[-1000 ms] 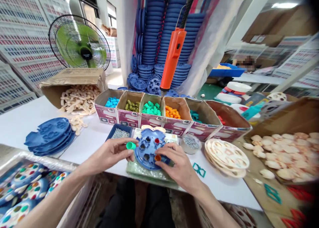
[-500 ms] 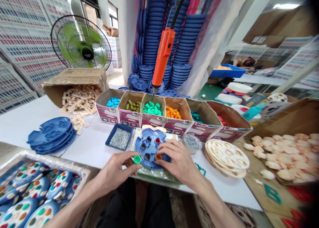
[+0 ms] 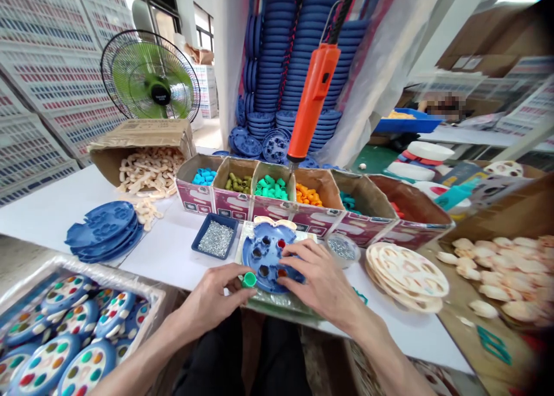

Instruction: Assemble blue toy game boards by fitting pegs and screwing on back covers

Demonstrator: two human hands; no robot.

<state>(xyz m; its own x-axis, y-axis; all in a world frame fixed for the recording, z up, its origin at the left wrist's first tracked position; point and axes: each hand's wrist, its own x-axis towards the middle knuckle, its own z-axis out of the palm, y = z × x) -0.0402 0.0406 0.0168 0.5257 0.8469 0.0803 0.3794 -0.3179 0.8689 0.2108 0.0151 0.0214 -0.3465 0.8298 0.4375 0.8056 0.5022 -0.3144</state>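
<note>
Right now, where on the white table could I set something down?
White tabletop shows between the stacked blue plastic plates and navy rectangular tray, and along the near edge before the stacked cream plastic discs. It's crowded in the middle, where the left hand and right hand flank a rounded blue plastic piece.

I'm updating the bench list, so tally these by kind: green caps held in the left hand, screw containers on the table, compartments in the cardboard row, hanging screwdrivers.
Green cap in left hand: 1
Screw containers: 2
Compartments: 6
Screwdriver: 1
Total: 10
</note>
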